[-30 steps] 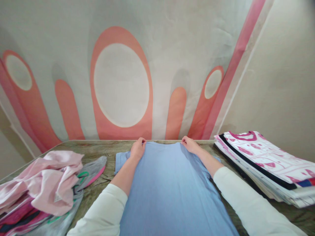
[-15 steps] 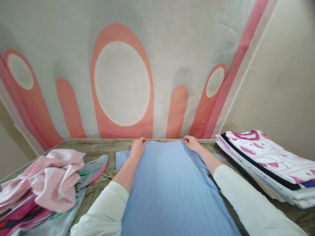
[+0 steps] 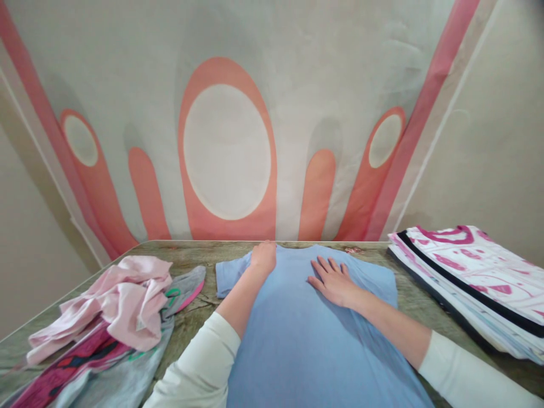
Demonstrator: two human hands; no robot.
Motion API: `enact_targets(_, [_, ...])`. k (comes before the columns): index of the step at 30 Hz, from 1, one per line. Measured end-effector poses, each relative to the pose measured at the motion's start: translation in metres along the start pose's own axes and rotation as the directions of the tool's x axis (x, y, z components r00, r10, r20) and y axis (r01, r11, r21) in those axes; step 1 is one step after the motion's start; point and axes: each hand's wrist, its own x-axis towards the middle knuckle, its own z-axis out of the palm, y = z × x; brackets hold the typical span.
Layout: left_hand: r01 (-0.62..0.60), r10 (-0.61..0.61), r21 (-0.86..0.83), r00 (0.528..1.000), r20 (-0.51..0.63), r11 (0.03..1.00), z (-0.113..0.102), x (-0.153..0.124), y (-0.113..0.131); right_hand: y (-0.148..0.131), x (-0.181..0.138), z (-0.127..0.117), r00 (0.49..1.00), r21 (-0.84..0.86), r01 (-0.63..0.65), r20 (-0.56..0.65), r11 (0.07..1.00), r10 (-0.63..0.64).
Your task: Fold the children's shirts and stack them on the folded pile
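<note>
Nearest the viewer, a light blue T-shirt lies spread flat along the middle of a wood-grain table, its body running away from the near edge and its neckline at the far edge. Both white-sleeved forearms reach forward over the shirt. Right hand: open, palm down, fingers spread and pressed flat on the shirt's upper chest, just short of the neckline; it grips nothing. Left hand: curled at the shirt's far left shoulder, beside the short sleeve that sticks out to the left; the fingers fold over the cloth edge and appear to pinch it, though the fingertips are hidden. The two hands sit near each other, the left slightly farther from the viewer than the right.

Left of the shirt, and apart from it, sits a loose heap of clothes: a crumpled pink garment on top of grey and magenta pieces. Right of the shirt, a neat stack of folded garments shows a white and magenta print with a dark band.

Beyond the shirt's neckline the table ends against a pale wall hanging printed with salmon arches and cream ovals. Plain beige wall flanks it on both sides.
</note>
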Motion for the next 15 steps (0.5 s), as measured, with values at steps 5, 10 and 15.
enact_targets(5, [-0.004, 0.003, 0.009, 0.99, 0.138, 1.0, 0.023, -0.014, 0.021, 0.004, 0.001, -0.008, 0.998, 0.002, -0.023, 0.056, 1.0, 0.023])
enact_targets(10, [0.04, -0.043, 0.021, 0.98, 0.195, 0.999, 0.026, -0.009, 0.013, 0.033, 0.008, -0.008, 0.99, -0.03, -0.133, 0.033, 0.991, 0.134])
enact_targets(15, [0.045, -0.05, 0.026, 0.98, 0.19, 0.999, 0.025, 0.002, 0.006, 0.075, 0.02, -0.01, 0.989, -0.042, -0.148, -0.025, 0.988, 0.147])
